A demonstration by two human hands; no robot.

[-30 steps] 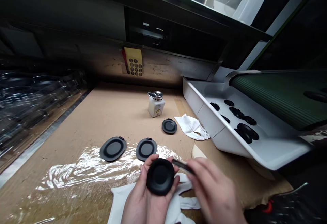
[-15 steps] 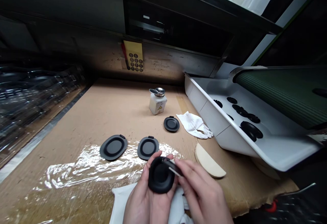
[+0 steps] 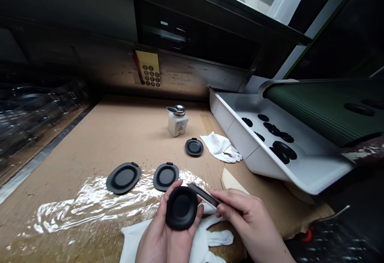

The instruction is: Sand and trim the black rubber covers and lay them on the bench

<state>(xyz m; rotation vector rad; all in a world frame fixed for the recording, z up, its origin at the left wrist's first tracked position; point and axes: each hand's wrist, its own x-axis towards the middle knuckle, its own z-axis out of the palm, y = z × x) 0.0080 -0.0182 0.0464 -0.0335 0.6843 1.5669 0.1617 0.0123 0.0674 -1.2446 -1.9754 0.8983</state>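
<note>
Cradled in my left hand (image 3: 169,231) is a round black dished part (image 3: 182,208), its hollow side facing up, with fingers and thumb around its edge. My right hand (image 3: 246,215) pinches a pair of slim metal tweezers (image 3: 205,195), whose tip is beside the part's upper right rim. Whether the tip touches the rim I cannot tell. Beyond my hands, three similar black parts lie on the cardboard: a wide one (image 3: 123,177) at left, one (image 3: 166,176) in the middle and a smaller one (image 3: 194,147) farther back. A white glove (image 3: 220,237) lies under my hands.
A white pump bottle (image 3: 177,123) stands behind the parts. Another white glove (image 3: 221,147) lies beside a white tray (image 3: 255,157) with several black pieces in it. A green conveyor belt (image 3: 309,111) runs above the tray. Clear plastic trays (image 3: 39,111) are stacked at left.
My right hand has drawn the tweezers back from over the part to its upper right edge. The part's hollow now shows fully. The whole view has shifted slightly.
</note>
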